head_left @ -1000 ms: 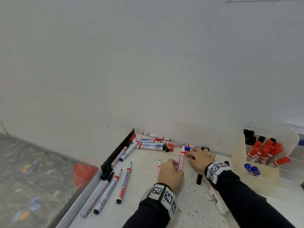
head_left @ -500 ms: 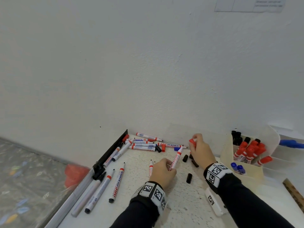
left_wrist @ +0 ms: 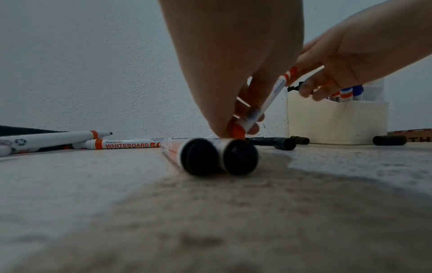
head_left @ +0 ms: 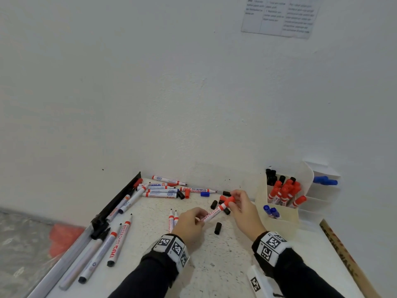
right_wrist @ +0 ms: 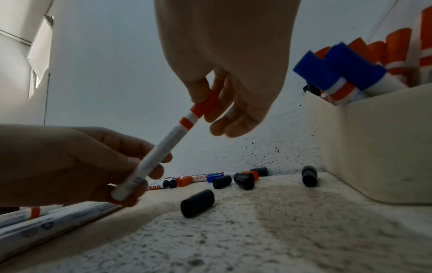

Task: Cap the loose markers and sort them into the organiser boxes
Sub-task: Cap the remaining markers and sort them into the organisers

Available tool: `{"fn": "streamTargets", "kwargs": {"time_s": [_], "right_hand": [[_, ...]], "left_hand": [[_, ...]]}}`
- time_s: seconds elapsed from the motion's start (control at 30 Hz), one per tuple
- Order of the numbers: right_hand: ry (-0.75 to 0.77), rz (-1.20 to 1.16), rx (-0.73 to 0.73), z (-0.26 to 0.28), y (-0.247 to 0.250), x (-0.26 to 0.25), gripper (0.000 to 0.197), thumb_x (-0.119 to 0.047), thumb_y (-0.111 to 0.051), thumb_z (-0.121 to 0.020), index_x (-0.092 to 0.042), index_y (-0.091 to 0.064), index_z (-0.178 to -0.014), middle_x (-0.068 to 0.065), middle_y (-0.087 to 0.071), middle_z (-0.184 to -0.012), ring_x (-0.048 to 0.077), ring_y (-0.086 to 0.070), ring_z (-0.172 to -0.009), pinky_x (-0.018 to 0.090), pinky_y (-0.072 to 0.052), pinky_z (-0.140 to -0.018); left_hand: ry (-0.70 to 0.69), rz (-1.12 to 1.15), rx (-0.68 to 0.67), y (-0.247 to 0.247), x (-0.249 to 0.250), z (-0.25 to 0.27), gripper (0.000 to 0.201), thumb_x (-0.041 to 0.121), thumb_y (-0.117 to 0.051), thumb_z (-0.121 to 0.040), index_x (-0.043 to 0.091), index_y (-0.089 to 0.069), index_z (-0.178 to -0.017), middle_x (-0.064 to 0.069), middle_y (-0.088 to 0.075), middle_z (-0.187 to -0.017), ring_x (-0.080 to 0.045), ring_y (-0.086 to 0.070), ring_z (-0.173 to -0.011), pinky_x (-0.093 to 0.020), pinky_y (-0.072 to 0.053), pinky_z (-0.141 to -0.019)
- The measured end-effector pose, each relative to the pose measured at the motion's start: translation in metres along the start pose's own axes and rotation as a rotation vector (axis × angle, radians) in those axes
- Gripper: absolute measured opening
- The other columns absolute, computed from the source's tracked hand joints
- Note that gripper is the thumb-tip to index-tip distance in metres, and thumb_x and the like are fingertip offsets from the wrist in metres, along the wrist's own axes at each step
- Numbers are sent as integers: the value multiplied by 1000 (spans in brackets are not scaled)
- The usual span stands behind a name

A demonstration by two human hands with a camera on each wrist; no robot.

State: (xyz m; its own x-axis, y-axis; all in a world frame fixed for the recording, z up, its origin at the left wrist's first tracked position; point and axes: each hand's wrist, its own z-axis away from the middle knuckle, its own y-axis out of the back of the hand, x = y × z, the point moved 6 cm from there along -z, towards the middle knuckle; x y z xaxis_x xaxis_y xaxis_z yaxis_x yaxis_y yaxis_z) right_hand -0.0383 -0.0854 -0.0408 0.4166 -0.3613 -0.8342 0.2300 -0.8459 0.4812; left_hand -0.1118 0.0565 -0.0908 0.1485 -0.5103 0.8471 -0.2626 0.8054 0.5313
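Observation:
My left hand (head_left: 189,222) grips the lower barrel of a white whiteboard marker (head_left: 212,214) that slants up to the right. My right hand (head_left: 242,208) pinches the red cap (head_left: 229,200) seated on the marker's tip, seen in the right wrist view as the red cap (right_wrist: 205,104) between thumb and fingers. Two uncapped markers (head_left: 173,220) lie on the table under my left hand. Loose black caps (head_left: 218,228) lie between my hands. The cream organiser box (head_left: 279,214) at the right holds red-capped markers (head_left: 284,192) and blue-capped markers (head_left: 271,211).
Several uncapped markers (head_left: 160,190) lie along the wall with red, blue and black caps (head_left: 205,194) among them. More markers (head_left: 119,239) lie at the left by a black rail (head_left: 116,203). A wooden ruler (head_left: 345,254) lies at the table's right edge.
My right hand picked a red cap from the table by the wall and brought it onto the tip of the marker in my left hand. The view tilted down.

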Motion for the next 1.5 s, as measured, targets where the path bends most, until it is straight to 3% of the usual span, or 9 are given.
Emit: {"fn": "streamTargets", "kwargs": {"time_s": [0.13, 0.33, 0.63, 0.77, 0.87, 1.0, 1.2, 1.37, 1.5], "right_hand": [[-42, 27, -18, 4, 6, -1, 6, -21, -50, -94, -24, -54, -91, -2, -58, -83, 11, -55, -69, 13, -44, -59], [-143, 249, -160, 5, -5, -5, 46, -41, -32, -98, -18, -45, -60, -3, -37, -56, 11, -35, -53, 24, -26, -51], [24, 182, -259, -8, -19, -26, 36, -39, -36, -98, -15, -49, -74, -4, -39, -61, 10, -35, -54, 23, -29, -53], [95, 256, -224, -17, -7, -45, 27, -37, -44, -95, -16, -52, -80, -4, -53, -68, 11, -45, -57, 17, -38, -51], [80, 166, -55, -27, 30, -61, 15, -29, -47, -94, -15, -53, -97, -3, -62, -84, 14, -57, -66, 16, -47, -54], [38, 156, 226, -39, 102, -64, 21, -22, -45, -96, -9, -52, -110, 5, -61, -96, 12, -58, -74, 15, -43, -60], [-142, 349, 492, -41, 177, -28, 25, -21, -39, -98, -5, -50, -113, 18, -59, -111, 31, -57, -97, 41, -47, -85], [-126, 472, 333, -41, 162, -19, 27, -13, -49, -94, -5, -53, -119, 19, -52, -116, 32, -53, -108, 39, -43, -90], [-71, 437, 324, -38, 145, -8, 11, -6, -60, -86, -7, -54, -95, 9, -57, -88, 23, -55, -83, 34, -48, -74]], "left_hand": [[-16, 39, -67, -3, 5, 1, 27, 11, -40, -97, 20, -57, -115, 9, -56, -93, -2, -49, -76, -12, -37, -65], [-134, 49, -142, -4, 16, 7, 8, 37, -50, -93, 31, -55, -94, 11, -49, -70, -4, -44, -63, -17, -35, -60], [68, 422, -296, -10, 14, 12, 44, 45, -36, -97, 19, -45, -62, 11, -36, -44, -6, -25, -34, -17, -22, -35], [-7, 269, 3, 8, 13, 4, 40, 41, -29, -99, 23, -60, -81, -1, -60, -77, -11, -53, -68, -22, -42, -65], [96, -203, 300, 32, -1, 5, 16, 25, -43, -95, 24, -54, -107, -1, -56, -113, -12, -52, -99, -26, -45, -87], [466, -385, 174, 29, -28, 10, 39, 19, -44, -91, 17, -33, -128, -8, -34, -131, -25, -40, -118, -34, -40, -94], [479, -362, 150, 24, -32, 5, 34, 20, -34, -97, 12, -33, -130, -13, -33, -133, -29, -40, -120, -35, -39, -96], [419, -323, 117, 22, -29, 2, 42, 20, -47, -94, 13, -35, -133, -13, -40, -132, -28, -46, -120, -34, -41, -100], [407, -230, 147, 24, -29, 3, 40, 17, -50, -93, 13, -37, -130, -12, -45, -128, -24, -52, -110, -32, -47, -95]]}}
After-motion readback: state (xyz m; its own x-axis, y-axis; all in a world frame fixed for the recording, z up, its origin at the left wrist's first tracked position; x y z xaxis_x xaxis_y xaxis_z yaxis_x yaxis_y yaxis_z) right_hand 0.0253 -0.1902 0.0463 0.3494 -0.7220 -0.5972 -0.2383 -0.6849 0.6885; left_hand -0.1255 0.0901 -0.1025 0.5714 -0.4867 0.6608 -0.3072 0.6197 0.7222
